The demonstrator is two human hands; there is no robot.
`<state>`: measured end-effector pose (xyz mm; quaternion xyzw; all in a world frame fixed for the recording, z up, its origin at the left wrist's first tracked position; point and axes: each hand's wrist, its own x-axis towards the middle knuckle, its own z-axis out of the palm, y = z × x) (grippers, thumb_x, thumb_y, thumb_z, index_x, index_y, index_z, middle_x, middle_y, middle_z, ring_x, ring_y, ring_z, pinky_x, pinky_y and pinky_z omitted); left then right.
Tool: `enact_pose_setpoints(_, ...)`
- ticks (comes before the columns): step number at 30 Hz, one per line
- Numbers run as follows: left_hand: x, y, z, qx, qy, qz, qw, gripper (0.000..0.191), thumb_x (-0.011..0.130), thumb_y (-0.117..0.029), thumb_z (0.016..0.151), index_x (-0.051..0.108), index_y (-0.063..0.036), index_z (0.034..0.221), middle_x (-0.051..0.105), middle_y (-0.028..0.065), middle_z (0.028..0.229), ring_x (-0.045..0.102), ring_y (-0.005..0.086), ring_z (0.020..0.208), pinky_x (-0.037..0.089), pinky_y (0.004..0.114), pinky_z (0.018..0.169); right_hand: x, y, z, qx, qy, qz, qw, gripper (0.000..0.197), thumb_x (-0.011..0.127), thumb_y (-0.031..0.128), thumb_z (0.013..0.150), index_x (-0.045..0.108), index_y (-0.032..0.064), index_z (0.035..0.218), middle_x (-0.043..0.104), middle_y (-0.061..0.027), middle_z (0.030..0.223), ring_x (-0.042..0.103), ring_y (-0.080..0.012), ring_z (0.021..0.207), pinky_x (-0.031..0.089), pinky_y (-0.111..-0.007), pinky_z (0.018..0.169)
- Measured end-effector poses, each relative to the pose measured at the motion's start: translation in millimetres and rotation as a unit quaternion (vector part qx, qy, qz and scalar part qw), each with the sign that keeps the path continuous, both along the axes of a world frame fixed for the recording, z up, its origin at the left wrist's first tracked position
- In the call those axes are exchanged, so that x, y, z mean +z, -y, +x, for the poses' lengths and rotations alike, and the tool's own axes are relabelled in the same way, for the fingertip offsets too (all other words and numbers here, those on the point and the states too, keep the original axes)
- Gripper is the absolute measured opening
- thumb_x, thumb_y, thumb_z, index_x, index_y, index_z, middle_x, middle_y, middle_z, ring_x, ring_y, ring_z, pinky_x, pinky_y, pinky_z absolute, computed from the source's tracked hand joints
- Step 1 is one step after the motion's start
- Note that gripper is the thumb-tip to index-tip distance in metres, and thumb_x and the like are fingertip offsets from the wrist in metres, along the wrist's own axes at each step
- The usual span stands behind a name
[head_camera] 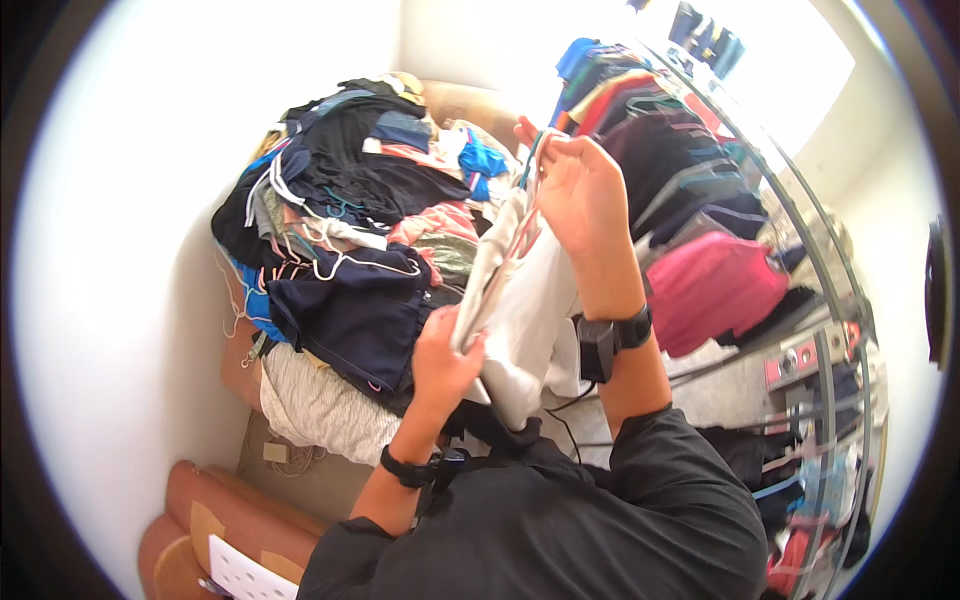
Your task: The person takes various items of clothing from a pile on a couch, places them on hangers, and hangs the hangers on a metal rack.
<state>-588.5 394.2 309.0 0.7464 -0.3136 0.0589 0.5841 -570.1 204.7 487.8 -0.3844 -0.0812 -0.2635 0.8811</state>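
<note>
A light beige garment (525,322) hangs between my two hands in front of my chest. My right hand (574,180) is raised and grips its upper end together with a teal clothes hanger (532,159); how the hanger sits in the cloth is partly hidden. Lower down, my left hand (446,364) pinches the garment's left edge. Just left of it, a navy garment (352,315) lies on the heap, with a white hanger (337,262) at its top.
A large heap of mixed clothes (337,157) fills the left side. Clothes on hangers, including a pink shirt (716,289), hang along a metal rack (795,202) at the right. A brown upholstered seat (247,510) stands at the lower left, and cables (300,459) lie on the floor.
</note>
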Motion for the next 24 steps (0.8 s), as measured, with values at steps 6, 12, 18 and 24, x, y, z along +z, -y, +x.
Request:
enact_pose_setpoints(6,14.0,-92.7,-52.2,0.066,-0.023,-0.054,0.996,0.021,0.071,-0.006,0.075,0.064,0.0004,0.094,0.065,0.0065,0.081,0.059,0.0124,0.071,0.047,0.027,0.069,-2.5,-79.7,-154.7,0.045,0.074,0.023,0.996,0.063,0.049,0.009,0.073,0.03,-0.0199,0.126,0.033,-0.0267,0.138,0.026,-0.0303,0.135,0.018,-0.035,0.113)
enact_pose_setpoints(12,0.6,-163.9,-127.4,0.182,0.128,-0.094,0.97,0.021,0.069,-0.01,0.08,0.059,-0.0004,0.095,0.059,0.0054,0.086,0.054,0.0137,0.079,0.045,0.027,0.074,-22.9,-161.7,-289.2,0.107,0.208,-0.008,0.972,0.083,0.054,0.002,0.073,0.011,-0.0068,0.143,0.017,-0.0156,0.151,0.009,-0.0208,0.142,0.006,-0.03,0.114)
enact_pose_setpoints(18,28.3,-228.9,-237.0,0.218,0.154,-0.166,0.949,0.034,0.062,-0.03,0.088,0.054,0.0004,0.101,0.054,0.006,0.094,0.052,0.0164,0.084,0.045,0.029,0.077,-27.0,-214.2,-439.0,-0.004,0.187,-0.334,0.924,0.092,0.057,0.008,0.08,-0.009,-0.0113,0.141,0.001,-0.0225,0.152,0.0,-0.0264,0.143,0.004,-0.035,0.112)
enact_pose_setpoints(24,71.5,-268.1,-310.5,0.051,0.152,-0.078,0.984,0.026,0.063,-0.022,0.087,0.052,-0.0013,0.097,0.049,0.0011,0.086,0.047,0.0116,0.079,0.042,0.024,0.072,-26.4,-234.2,-536.6,-0.196,0.108,-0.371,0.901,0.078,0.058,0.001,0.077,0.009,-0.0091,0.137,0.017,-0.0255,0.143,0.023,-0.0318,0.135,0.018,-0.04,0.111)
